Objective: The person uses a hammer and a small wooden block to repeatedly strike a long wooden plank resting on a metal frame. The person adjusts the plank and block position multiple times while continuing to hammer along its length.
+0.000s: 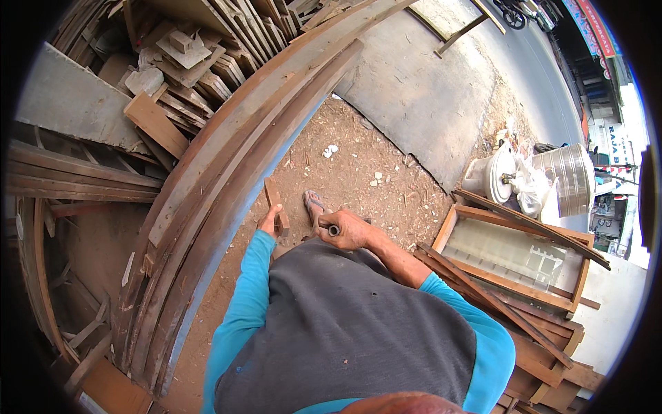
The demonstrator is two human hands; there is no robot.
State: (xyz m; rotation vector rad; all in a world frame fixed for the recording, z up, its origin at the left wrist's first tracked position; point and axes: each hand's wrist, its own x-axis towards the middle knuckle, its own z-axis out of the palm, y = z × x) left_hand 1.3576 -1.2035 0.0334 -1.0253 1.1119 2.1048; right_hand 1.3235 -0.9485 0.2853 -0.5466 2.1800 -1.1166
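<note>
My left hand (269, 221) is closed around a short reddish-brown wooden strip (271, 195), which points away from me. My right hand (350, 230) grips a dark tool with a round, tube-like end (334, 230) that sticks out beside the thumb. Most of that tool is hidden by my fingers, so its kind is unclear. Both hands are apart, held in front of my body above the dirt floor. One sandalled foot (314, 204) shows between them.
Long stacked planks (207, 200) curve along my left side. Wood offcuts (186, 58) are piled beyond them. At right lie a wooden frame with a glass panel (507, 252) and loose timber (510, 310). White buckets (489, 172) stand behind the frame, near a road (527, 76). Wood chips litter the ground.
</note>
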